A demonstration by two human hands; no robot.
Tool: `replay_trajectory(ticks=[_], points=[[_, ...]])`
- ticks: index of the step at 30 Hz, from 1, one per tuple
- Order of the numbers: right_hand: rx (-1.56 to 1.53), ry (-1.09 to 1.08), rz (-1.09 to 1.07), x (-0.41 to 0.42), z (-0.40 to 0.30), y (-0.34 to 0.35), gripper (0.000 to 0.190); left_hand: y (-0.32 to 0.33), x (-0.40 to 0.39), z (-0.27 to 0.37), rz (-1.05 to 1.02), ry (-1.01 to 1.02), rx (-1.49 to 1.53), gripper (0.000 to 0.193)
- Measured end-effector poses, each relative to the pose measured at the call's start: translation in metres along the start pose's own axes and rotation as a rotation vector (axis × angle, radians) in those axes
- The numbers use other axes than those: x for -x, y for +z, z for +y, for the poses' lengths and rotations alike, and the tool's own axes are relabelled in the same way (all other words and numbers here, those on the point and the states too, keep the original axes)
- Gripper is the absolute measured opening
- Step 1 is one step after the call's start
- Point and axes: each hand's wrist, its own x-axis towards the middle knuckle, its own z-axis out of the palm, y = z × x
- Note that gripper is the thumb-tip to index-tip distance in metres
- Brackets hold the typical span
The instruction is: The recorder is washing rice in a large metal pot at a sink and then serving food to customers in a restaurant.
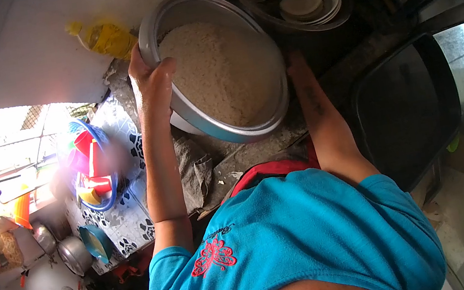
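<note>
A large round metal pot [230, 135], tilted over a dark counter, holds a pale, grainy mass [216, 70] that looks like rice. My left hand [153, 78] grips the pot's left rim, with the thumb over the edge and the fingers on the outer wall. At the pot's right side is my right hand [295, 61], in deep shadow; its fingers are mostly hidden, and whether they hold the pot cannot be made out. A grey cloth [194, 168] lies on the counter below the pot.
A basin [346, 20] of stacked bowls and plates stands behind at the right. A bottle of yellow liquid [108, 39] is at the back left. On the patterned tabletop [135, 218] stands a blue basket [108, 204] of colourful cups. A large dark tub [406, 110] is at the right.
</note>
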Motion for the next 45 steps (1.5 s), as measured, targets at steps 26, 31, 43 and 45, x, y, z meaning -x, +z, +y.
replay_trajectory(ticks=[26, 31, 43, 45], points=[[-0.256, -0.149, 0.240, 0.016, -0.053, -0.038, 0.038, -0.007, -0.011, -0.008, -0.044, 0.048, 0.032, 0.053], [-1.044, 0.125, 0.084, -0.001, -0.071, -0.051, 0.050, -0.067, -0.054, -0.062, -0.093, -0.064, 0.033, 0.058], [-0.945, 0.367, -0.234, 0.039, -0.175, -0.149, 0.037, -0.114, -0.113, -0.155, -0.319, -0.089, 0.209, 0.049], [-1.016, 0.394, -0.168, 0.048, -0.180, -0.161, 0.031, -0.100, -0.118, -0.157, -0.328, -0.239, 0.178, 0.051]])
